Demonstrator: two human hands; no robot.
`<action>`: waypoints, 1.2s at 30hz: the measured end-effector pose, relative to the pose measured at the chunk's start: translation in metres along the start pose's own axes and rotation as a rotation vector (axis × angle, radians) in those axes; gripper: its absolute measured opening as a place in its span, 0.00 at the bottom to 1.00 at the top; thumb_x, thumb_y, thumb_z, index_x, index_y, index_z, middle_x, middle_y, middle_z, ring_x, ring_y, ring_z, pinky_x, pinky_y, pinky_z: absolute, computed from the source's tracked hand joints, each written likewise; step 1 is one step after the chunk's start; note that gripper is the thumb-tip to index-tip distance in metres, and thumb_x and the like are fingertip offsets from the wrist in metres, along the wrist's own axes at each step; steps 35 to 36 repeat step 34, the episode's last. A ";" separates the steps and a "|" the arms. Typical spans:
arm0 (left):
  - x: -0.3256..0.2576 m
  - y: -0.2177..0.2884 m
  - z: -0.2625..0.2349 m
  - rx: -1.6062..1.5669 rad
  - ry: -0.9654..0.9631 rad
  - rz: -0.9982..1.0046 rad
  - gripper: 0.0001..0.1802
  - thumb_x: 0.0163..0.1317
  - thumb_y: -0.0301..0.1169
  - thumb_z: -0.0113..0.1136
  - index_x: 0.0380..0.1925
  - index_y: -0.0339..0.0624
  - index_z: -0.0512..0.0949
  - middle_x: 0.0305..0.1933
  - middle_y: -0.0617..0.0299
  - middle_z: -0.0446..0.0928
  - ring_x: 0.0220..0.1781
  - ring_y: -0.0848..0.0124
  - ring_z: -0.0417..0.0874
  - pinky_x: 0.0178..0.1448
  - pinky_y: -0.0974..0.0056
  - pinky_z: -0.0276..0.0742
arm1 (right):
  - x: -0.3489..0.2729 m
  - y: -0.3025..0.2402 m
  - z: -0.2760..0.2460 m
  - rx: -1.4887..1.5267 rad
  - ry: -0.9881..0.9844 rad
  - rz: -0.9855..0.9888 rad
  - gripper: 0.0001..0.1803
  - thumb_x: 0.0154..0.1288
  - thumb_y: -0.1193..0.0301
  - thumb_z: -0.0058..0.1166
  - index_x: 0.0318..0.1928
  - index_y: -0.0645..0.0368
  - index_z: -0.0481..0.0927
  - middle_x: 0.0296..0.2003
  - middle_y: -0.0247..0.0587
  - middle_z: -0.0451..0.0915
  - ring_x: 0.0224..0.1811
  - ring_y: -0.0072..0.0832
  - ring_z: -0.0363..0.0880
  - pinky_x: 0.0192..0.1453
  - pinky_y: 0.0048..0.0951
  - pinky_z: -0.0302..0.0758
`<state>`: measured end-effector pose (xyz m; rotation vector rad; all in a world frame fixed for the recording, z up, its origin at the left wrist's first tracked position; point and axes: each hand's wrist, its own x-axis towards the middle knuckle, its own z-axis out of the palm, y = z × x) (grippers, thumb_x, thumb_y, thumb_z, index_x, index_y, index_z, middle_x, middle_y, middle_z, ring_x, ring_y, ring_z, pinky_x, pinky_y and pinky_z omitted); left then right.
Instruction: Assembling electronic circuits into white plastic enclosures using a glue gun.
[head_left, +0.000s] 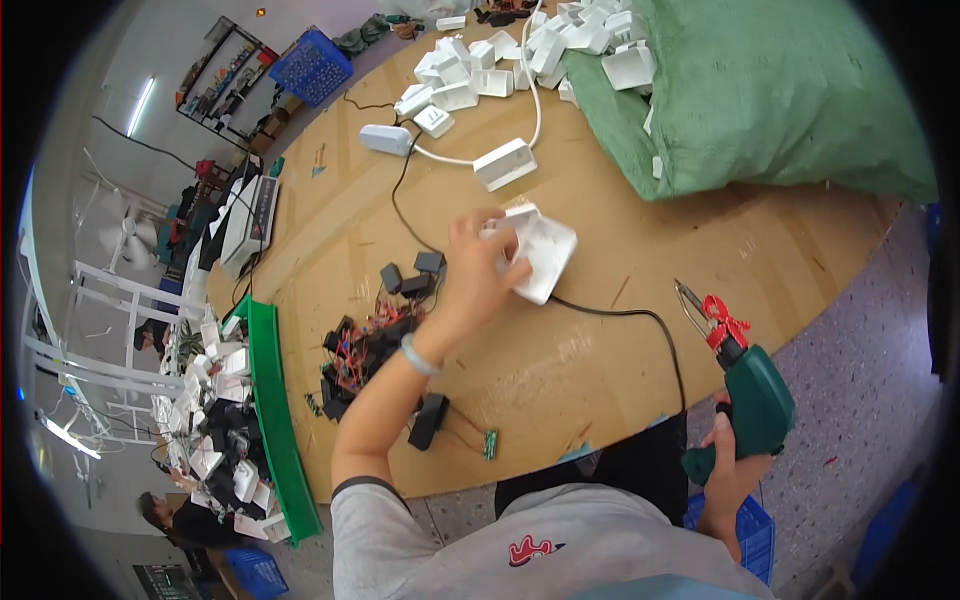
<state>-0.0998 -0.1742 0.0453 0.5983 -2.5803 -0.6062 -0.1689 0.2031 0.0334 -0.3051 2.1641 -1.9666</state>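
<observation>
My left hand [485, 258] reaches over the cardboard-covered table, its fingers curled on the left side of an open white plastic casing [549, 254]. Part of the casing's inside is hidden by the fingers. In my right hand [728, 462] is a green soldering gun [760, 395], held by its handle past the table's front edge. Red ribbon is wound round the base of its bare metal tip, which points up and away from me. The tip is apart from the casing. A black cord [640, 313] passes by the casing and bends toward the front edge.
Black modules with tangled wires [372, 345] lie left of my forearm, with a small green circuit board [490, 445] nearer me. White casings [490, 75] are heaped at the back beside a green sack [760, 100]. A green bin [270, 420] full of parts stands left; a white power strip [385, 139] lies behind.
</observation>
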 end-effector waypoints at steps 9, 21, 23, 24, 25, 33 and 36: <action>-0.086 0.040 -0.006 0.481 0.323 0.199 0.11 0.58 0.31 0.69 0.38 0.43 0.78 0.66 0.51 0.71 0.68 0.45 0.65 0.65 0.37 0.62 | -0.037 -0.013 0.005 0.090 -0.055 -0.060 0.16 0.67 0.78 0.57 0.55 0.68 0.79 0.46 0.45 0.85 0.26 0.17 0.76 0.30 0.21 0.73; -0.175 0.034 -0.008 0.310 0.050 0.123 0.20 0.58 0.30 0.65 0.49 0.35 0.74 0.47 0.52 0.77 0.53 0.53 0.77 0.54 0.54 0.76 | -0.061 -0.013 0.019 0.083 -0.168 -0.098 0.16 0.68 0.77 0.56 0.55 0.69 0.78 0.46 0.45 0.85 0.26 0.16 0.74 0.32 0.21 0.73; -0.175 0.045 -0.027 0.290 0.162 0.123 0.21 0.64 0.36 0.67 0.50 0.34 0.76 0.46 0.51 0.79 0.53 0.53 0.79 0.54 0.53 0.77 | -0.062 -0.011 0.017 0.075 -0.194 -0.098 0.16 0.69 0.77 0.56 0.55 0.69 0.78 0.47 0.45 0.85 0.26 0.16 0.74 0.32 0.21 0.73; -0.179 0.043 -0.038 0.289 0.157 0.115 0.21 0.64 0.36 0.67 0.50 0.34 0.76 0.46 0.51 0.79 0.53 0.53 0.79 0.54 0.53 0.77 | -0.062 -0.010 0.015 0.056 -0.185 -0.102 0.16 0.69 0.77 0.56 0.55 0.69 0.77 0.47 0.45 0.84 0.26 0.17 0.74 0.32 0.21 0.73; -0.186 0.040 -0.053 0.267 0.276 0.070 0.17 0.63 0.34 0.67 0.47 0.35 0.78 0.44 0.51 0.80 0.50 0.52 0.80 0.52 0.52 0.77 | -0.063 -0.008 0.015 0.049 -0.184 -0.104 0.15 0.69 0.77 0.56 0.55 0.69 0.77 0.47 0.45 0.84 0.26 0.17 0.74 0.32 0.21 0.73; -0.292 -0.028 -0.109 0.257 0.325 -0.462 0.07 0.63 0.26 0.67 0.40 0.39 0.83 0.39 0.52 0.83 0.42 0.55 0.85 0.48 0.55 0.79 | -0.066 -0.004 0.017 0.021 -0.215 -0.064 0.16 0.70 0.76 0.55 0.57 0.67 0.78 0.46 0.44 0.85 0.26 0.17 0.74 0.32 0.20 0.73; -0.299 -0.024 -0.104 0.293 0.311 -0.386 0.08 0.63 0.28 0.68 0.41 0.39 0.83 0.38 0.52 0.83 0.43 0.56 0.86 0.49 0.55 0.80 | -0.064 0.001 0.014 0.011 -0.248 -0.047 0.18 0.71 0.75 0.56 0.58 0.67 0.78 0.46 0.43 0.85 0.26 0.18 0.75 0.32 0.20 0.73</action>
